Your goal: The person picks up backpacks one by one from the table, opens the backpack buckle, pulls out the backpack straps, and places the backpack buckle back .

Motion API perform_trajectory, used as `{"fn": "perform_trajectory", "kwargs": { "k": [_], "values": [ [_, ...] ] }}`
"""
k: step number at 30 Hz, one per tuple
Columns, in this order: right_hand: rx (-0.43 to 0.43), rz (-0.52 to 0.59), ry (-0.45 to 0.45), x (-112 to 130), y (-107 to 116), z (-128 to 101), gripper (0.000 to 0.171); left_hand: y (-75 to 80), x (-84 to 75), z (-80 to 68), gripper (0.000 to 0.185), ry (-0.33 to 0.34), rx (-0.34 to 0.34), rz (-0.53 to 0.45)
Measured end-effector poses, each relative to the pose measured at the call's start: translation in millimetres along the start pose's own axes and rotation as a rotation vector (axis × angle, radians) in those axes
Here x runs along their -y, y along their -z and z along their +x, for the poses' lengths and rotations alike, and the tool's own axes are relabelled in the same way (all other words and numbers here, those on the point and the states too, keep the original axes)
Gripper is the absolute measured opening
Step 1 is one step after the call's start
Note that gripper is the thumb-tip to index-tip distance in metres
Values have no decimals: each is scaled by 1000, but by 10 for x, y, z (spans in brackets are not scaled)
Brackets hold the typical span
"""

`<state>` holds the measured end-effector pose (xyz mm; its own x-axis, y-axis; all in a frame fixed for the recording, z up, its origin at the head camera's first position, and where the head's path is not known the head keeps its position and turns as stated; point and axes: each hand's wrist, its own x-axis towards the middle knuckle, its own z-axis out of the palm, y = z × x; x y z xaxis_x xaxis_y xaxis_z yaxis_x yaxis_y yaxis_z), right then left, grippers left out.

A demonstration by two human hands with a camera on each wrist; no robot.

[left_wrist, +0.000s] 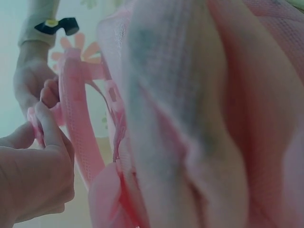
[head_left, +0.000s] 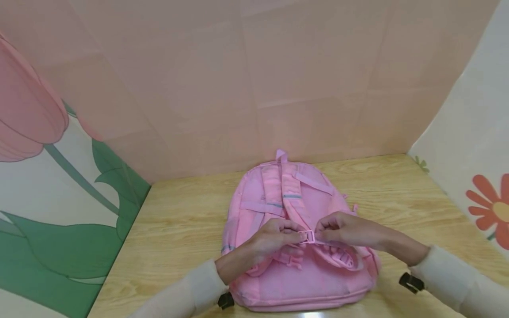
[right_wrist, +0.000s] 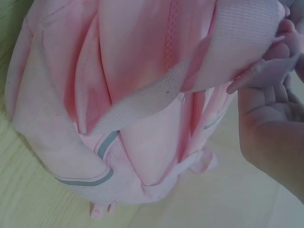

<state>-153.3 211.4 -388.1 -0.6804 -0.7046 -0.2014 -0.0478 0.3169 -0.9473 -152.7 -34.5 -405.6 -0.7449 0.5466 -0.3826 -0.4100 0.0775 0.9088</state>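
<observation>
While the buckle (head_left: 308,237) is apparently adjusted, pinched by left hand (head_left: 274,238) at nine o'clock, strap (head_left: 328,243) by right hand (head_left: 345,227), tension is needed.

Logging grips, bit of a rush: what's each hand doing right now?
Left hand: closed, pinching the pink buckle at its near side.
Right hand: closed, holding a pink strap beside the buckle.
</observation>
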Motion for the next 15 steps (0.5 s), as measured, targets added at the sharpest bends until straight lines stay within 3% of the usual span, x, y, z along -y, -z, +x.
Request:
{"fn": "perform_trajectory", "kwargs": {
  "k": [15],
  "values": [
    [64, 13, 122, -68, -8, 24, 17, -24, 21, 14, 19, -19, -12, 12]
  ]
}}
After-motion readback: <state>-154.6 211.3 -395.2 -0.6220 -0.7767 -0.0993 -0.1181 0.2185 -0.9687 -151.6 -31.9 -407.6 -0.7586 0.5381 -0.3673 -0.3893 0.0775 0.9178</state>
